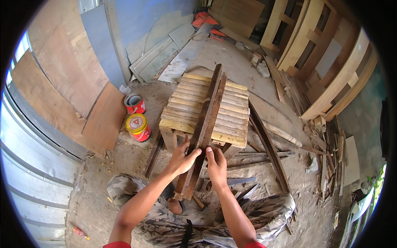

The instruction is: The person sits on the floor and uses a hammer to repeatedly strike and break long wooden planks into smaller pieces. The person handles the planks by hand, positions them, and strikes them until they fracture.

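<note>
Two long dark brown wooden battens lie side by side, sloping across a low slatted wooden stool. Their near ends jut over the stool's front edge toward my knees. My left hand grips them from the left, its thumb on top. From the right, my right hand presses against them with its thumb up near the other thumb; its fingertips are partly hidden. Below the right hand, a handsaw lies on the ground. A short wooden handle shows beneath the battens' near end.
Left of the stool stand an open red tin and a red tin with a yellow lid. Another dark batten slants down at the right. Scrap wood and wooden frames line the right side; plywood sheets lean left.
</note>
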Tool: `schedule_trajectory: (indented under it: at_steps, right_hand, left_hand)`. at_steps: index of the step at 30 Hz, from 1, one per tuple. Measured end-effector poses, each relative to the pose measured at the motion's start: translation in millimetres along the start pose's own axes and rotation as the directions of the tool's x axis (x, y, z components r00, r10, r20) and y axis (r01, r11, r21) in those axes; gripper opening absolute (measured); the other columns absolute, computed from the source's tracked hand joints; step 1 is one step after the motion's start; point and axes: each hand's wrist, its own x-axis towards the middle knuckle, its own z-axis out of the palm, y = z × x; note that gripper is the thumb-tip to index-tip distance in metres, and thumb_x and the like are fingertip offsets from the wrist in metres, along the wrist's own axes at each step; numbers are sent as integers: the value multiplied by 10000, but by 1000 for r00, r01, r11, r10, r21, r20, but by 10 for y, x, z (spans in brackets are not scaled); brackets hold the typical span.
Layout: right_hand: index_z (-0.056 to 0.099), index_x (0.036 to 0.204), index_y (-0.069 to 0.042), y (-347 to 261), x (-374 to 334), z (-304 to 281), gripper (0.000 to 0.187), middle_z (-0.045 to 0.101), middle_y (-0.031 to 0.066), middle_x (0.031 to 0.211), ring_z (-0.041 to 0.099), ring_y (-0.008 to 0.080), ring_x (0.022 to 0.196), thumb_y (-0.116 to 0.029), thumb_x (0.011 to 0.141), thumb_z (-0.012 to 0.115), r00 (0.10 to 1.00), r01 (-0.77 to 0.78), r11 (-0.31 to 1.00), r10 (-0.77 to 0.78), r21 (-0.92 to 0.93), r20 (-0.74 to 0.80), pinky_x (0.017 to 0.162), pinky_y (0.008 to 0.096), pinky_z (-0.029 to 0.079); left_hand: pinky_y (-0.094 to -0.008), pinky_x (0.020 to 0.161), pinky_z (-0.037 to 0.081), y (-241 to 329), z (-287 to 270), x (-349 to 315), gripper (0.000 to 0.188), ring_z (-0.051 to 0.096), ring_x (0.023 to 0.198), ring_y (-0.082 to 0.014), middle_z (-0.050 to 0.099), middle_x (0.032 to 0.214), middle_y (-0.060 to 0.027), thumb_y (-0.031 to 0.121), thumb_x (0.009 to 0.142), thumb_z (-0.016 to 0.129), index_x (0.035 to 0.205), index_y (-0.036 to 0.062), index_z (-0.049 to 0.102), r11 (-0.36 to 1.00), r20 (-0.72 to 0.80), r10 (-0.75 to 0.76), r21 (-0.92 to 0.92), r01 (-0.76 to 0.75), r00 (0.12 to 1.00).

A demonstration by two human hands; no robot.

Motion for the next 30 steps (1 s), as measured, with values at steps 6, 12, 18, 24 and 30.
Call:
schedule_trajectory:
  at_steps: [6,12,18,24,30]
  right_hand:
    - [612,1139,46,-178,12,6,381,636,69,876,548,102,729,-292,965,586,993,-121,984,119,130,23,607,259,453]
    - [609,1111,39,78,91,-60,286,663,85,962,595,136,815,-182,930,625,998,-18,1000,18,-9,-59,719,270,477]
    - [554,1177,61,-65,175,-10,424,657,126,1042,611,183,916,-227,897,689,997,-71,995,72,73,-14,829,305,483]
    - [512,1343,47,124,147,-52,546,598,165,1149,564,244,1111,-286,935,655,998,12,996,-17,-91,-63,974,341,429]
    - [493,1389,3,-6,50,-38,541,533,136,1165,546,232,1115,-338,979,582,999,32,955,-40,-293,-22,966,337,424]
  left_hand:
    - [-384,1126,320,-5,97,40,752,275,1419,-412,133,1548,-334,348,881,628,1509,92,304,966,75,33,252,-51,997]
    - [-366,1102,356,38,93,109,1203,388,1354,-369,307,1481,-303,319,757,782,1490,-58,-94,988,227,-95,-101,121,969]
    - [-391,1097,377,-256,78,161,1187,434,1312,-330,405,1410,-275,317,706,849,1479,-59,32,909,298,-76,-372,189,952]
    - [-417,1070,406,-134,117,110,1011,475,1278,-275,496,1362,-192,425,722,846,1450,-12,297,700,350,-247,-580,416,904]
    - [-374,1052,380,-77,123,106,952,490,1254,-237,595,1253,-133,400,663,894,1397,17,421,784,350,-159,-524,333,923]
